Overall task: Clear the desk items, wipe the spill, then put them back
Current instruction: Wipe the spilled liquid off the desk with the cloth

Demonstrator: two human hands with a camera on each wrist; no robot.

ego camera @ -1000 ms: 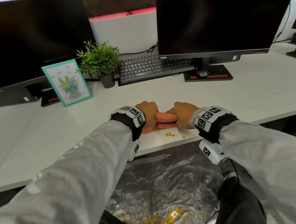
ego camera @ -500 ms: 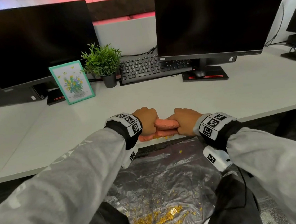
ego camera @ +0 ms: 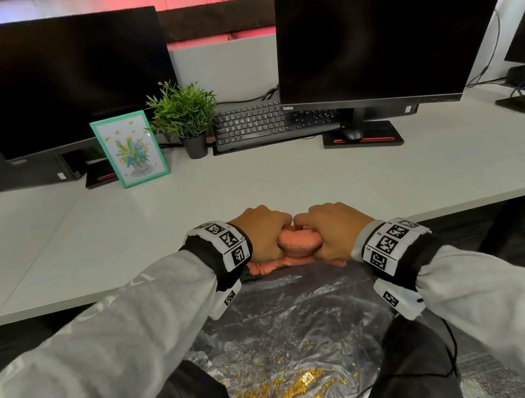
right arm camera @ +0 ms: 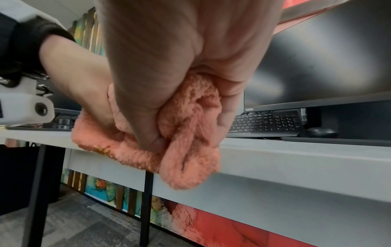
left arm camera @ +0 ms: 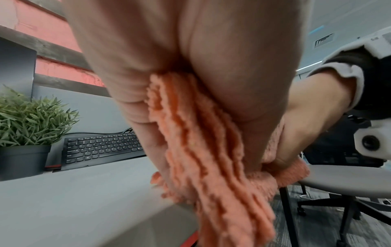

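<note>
Dragged back to the very front lip of the white desk since a second ago, with both fists now bunched knuckle to knuckle. Pink cloth squeezed between left hand and right hand, fingers curled tight, hanging off the edge at 6 o'clock from the keyboard.

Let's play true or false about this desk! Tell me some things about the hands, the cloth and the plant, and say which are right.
1. Both hands, left and right, grip the cloth. True.
2. The cloth is blue. False: it is orange-pink.
3. The plant stands beside the picture frame. True.
4. The cloth lies at the back by the keyboard. False: it is at the desk's front edge.
5. Both monitors show pictures. False: their screens are dark.
</note>
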